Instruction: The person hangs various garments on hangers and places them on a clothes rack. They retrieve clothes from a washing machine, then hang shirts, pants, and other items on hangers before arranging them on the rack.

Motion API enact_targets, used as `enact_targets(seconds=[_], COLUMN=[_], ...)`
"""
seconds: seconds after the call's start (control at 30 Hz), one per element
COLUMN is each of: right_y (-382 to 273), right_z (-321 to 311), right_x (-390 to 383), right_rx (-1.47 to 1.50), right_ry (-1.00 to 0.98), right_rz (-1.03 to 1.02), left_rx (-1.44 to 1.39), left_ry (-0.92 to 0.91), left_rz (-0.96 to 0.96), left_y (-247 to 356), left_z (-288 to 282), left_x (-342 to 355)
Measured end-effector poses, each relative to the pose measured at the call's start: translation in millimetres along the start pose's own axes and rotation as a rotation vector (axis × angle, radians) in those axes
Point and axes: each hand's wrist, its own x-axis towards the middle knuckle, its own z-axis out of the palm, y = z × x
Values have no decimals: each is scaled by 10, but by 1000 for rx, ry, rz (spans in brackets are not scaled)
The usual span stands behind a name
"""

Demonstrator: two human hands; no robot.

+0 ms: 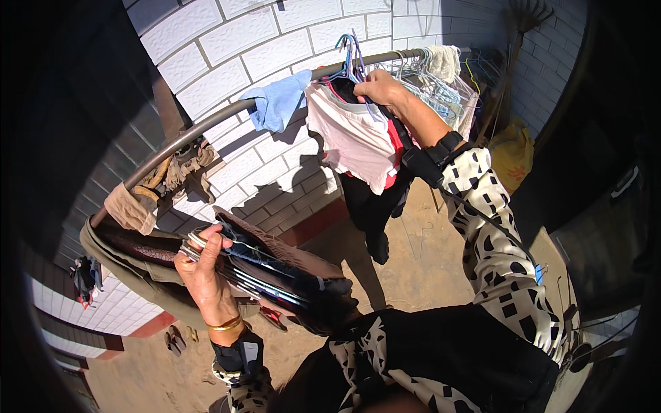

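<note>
My left hand (203,272) is closed around the ends of a bunch of clothes hangers (265,283). Dark clothes (313,292) hang on them and spread out to the right of my fingers. Higher up, my right hand (382,91) pinches the shoulder part of some blue and purple clothes hangers (350,67), whose hooks are at the metal rail (206,124). From these hangers drape a pale pink top (351,138), something red, and black garments (372,213) behind it. My right fingertips are partly hidden by the cloth.
A light blue cloth (281,102) and a beige cloth (129,210) lie over the rail. Olive trousers (138,272) hang at its left end. Several bare hangers (430,89) crowd the right end, near a yellow bag (515,155) and a rake (527,19). A white brick wall (248,55) stands behind.
</note>
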Motion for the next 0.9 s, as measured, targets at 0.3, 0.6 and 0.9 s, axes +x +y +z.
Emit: enact_targets(seconds=[0.3,0.6,0.9], right_y=[456,609,735], right_z=[-487,-1263,-2929], right_x=[-1783,-3675,-5835], right_rx=[-98,26,44], right_ry=[0,413,1015], right_rz=[152,396,485], left_rx=[-48,-30,-196], left_ry=[50,-193,-499], left_rz=[21,50,-14], left_y=[30,-64,301], left_z=[81,1039,2884], left_x=[317,283,-564])
